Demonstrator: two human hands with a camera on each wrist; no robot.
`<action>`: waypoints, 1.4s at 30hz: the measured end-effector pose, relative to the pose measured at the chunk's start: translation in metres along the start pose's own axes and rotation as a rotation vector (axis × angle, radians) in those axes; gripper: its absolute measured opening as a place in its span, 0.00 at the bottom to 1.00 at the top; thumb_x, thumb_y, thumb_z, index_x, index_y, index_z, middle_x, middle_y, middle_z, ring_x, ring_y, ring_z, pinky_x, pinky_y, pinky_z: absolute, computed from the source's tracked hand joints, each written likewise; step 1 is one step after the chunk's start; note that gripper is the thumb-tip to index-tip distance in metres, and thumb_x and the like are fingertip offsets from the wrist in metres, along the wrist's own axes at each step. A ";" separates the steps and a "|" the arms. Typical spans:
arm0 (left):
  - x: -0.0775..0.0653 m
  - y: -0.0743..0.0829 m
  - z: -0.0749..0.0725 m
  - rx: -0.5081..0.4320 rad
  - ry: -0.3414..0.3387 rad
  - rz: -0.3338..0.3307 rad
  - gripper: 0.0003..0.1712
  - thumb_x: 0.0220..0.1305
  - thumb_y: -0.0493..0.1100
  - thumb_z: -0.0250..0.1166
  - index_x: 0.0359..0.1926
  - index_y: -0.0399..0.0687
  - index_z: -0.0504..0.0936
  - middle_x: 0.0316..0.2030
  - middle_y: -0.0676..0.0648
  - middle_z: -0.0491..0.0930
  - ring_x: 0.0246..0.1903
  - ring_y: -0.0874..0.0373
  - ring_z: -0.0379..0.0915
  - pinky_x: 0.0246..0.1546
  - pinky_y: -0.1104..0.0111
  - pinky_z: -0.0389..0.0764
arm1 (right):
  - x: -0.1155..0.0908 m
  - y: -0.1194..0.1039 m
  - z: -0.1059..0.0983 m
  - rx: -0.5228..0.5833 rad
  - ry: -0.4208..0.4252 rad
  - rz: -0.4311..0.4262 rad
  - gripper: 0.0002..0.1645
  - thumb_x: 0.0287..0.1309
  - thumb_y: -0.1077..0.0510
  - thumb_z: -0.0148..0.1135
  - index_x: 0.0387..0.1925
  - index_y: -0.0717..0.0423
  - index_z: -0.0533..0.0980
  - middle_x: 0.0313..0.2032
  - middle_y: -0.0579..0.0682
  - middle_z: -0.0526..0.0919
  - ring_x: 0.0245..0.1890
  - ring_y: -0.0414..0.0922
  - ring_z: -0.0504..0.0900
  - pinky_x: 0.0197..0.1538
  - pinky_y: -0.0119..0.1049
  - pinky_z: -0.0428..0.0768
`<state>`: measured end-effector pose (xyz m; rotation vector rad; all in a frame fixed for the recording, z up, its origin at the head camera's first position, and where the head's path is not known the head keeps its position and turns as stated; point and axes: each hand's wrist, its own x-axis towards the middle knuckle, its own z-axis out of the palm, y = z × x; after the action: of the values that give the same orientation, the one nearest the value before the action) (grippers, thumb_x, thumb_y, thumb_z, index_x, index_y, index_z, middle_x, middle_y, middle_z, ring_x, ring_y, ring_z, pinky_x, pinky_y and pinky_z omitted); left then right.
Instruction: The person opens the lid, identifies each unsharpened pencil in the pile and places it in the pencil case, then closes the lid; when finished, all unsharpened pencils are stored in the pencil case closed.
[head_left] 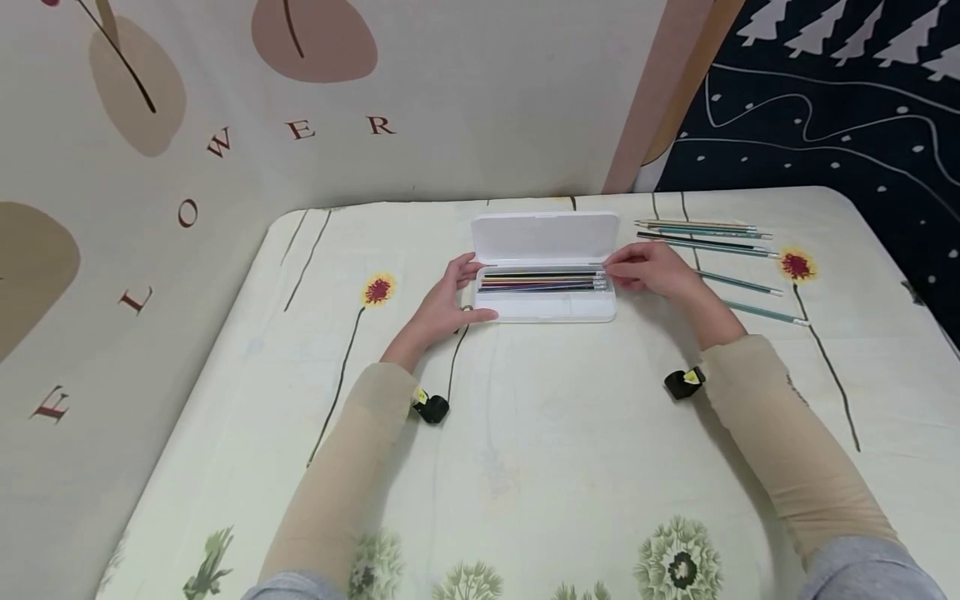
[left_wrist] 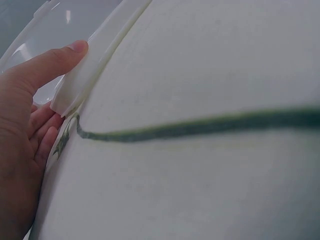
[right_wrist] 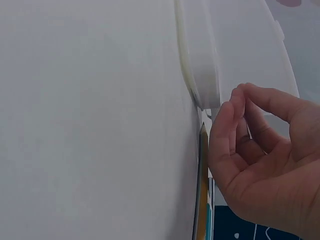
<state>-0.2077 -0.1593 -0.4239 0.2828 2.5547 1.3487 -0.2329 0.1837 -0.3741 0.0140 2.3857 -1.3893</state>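
A white pencil case (head_left: 543, 310) lies with its lid (head_left: 546, 237) raised at the back. Several dark, red and yellow pencils (head_left: 540, 283) lie side by side in it, their eraser ends to the right. My left hand (head_left: 442, 304) grips the case's left end, the thumb over the front rim and the fingers around the side. At the right end, my right hand (head_left: 652, 268) pinches the end of a pencil at the back of the row; the fingertips cover that end. In the right wrist view, thumb and fingertips meet beside the case's wall (right_wrist: 202, 75).
Several loose pencils (head_left: 705, 246) lie right of the case, some close behind the right hand. One pencil's pointed tip (right_wrist: 203, 131) shows below the case's corner in the right wrist view. A flower-printed cloth (head_left: 540, 458) covers the table, and a printed curtain (head_left: 480, 108) hangs behind it.
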 end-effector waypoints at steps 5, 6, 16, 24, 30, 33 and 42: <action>0.000 0.000 0.000 0.006 0.007 -0.010 0.61 0.53 0.52 0.78 0.78 0.56 0.46 0.74 0.49 0.62 0.73 0.50 0.58 0.77 0.55 0.59 | -0.002 0.003 -0.007 0.034 0.035 0.006 0.23 0.69 0.53 0.60 0.57 0.66 0.76 0.32 0.34 0.80 0.32 0.32 0.79 0.38 0.22 0.82; 0.000 0.000 0.000 0.006 0.009 -0.011 0.61 0.53 0.51 0.78 0.78 0.56 0.46 0.74 0.49 0.62 0.73 0.49 0.58 0.77 0.55 0.59 | -0.003 0.004 -0.009 0.045 0.040 0.008 0.23 0.69 0.53 0.60 0.57 0.66 0.75 0.32 0.34 0.80 0.33 0.32 0.79 0.38 0.22 0.82; -0.002 -0.001 -0.001 -0.004 0.007 -0.016 0.61 0.53 0.51 0.78 0.78 0.56 0.47 0.74 0.49 0.62 0.73 0.49 0.58 0.77 0.54 0.59 | -0.010 0.009 -0.031 0.073 0.062 0.040 0.25 0.70 0.48 0.57 0.59 0.62 0.73 0.32 0.29 0.81 0.35 0.31 0.80 0.41 0.21 0.82; -0.003 -0.001 0.000 -0.005 0.007 -0.022 0.61 0.53 0.51 0.78 0.78 0.56 0.47 0.74 0.49 0.62 0.73 0.50 0.58 0.77 0.54 0.59 | -0.017 0.018 -0.047 0.064 0.095 0.042 0.30 0.70 0.43 0.57 0.62 0.61 0.72 0.32 0.27 0.80 0.37 0.31 0.80 0.42 0.20 0.82; -0.003 -0.001 0.001 -0.006 0.009 -0.024 0.61 0.53 0.51 0.78 0.78 0.56 0.47 0.74 0.49 0.62 0.73 0.50 0.58 0.77 0.54 0.59 | -0.022 0.026 -0.056 0.075 0.139 0.018 0.30 0.71 0.44 0.55 0.62 0.63 0.72 0.32 0.27 0.79 0.36 0.30 0.79 0.41 0.19 0.82; -0.003 0.000 0.002 -0.013 0.008 -0.017 0.61 0.53 0.50 0.78 0.78 0.55 0.47 0.74 0.49 0.62 0.73 0.50 0.59 0.77 0.55 0.59 | -0.024 0.030 -0.060 0.095 0.149 0.034 0.30 0.70 0.43 0.56 0.61 0.61 0.72 0.31 0.27 0.80 0.36 0.29 0.79 0.42 0.19 0.83; -0.001 0.002 0.002 -0.012 0.008 -0.006 0.61 0.53 0.49 0.78 0.78 0.55 0.47 0.73 0.49 0.62 0.73 0.50 0.58 0.77 0.55 0.59 | -0.028 0.039 -0.073 0.105 0.215 0.092 0.25 0.67 0.39 0.58 0.56 0.50 0.76 0.30 0.26 0.79 0.35 0.29 0.79 0.39 0.17 0.82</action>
<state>-0.2059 -0.1576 -0.4234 0.2677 2.5508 1.3651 -0.2224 0.2702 -0.3656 0.3123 2.4439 -1.5353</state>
